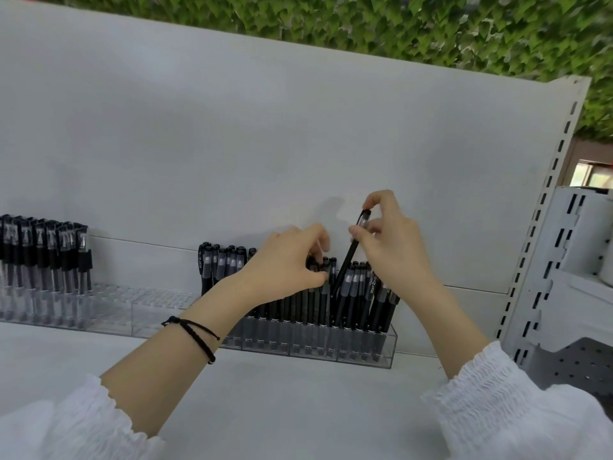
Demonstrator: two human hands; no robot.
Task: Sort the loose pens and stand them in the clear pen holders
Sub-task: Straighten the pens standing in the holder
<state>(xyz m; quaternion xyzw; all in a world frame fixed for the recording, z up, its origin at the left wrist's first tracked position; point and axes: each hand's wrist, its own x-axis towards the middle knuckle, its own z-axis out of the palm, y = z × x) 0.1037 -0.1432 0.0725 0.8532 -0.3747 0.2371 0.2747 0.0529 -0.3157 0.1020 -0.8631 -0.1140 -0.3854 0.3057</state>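
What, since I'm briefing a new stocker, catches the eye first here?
The right hand pinches a black pen, tilted, its lower end down in the crowded clear holder at centre. The left hand holds neighbouring pens there; a second holder at left stands partly filled.

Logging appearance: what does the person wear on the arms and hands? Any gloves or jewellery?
No gloves: the left hand and right hand are bare, no rings or watch visible. Both arms have white, crinkled, gathered sleeves with ruffled cuffs, the left sleeve and right sleeve ending partway up the forearms. A black braided cord bracelet circles the left wrist.
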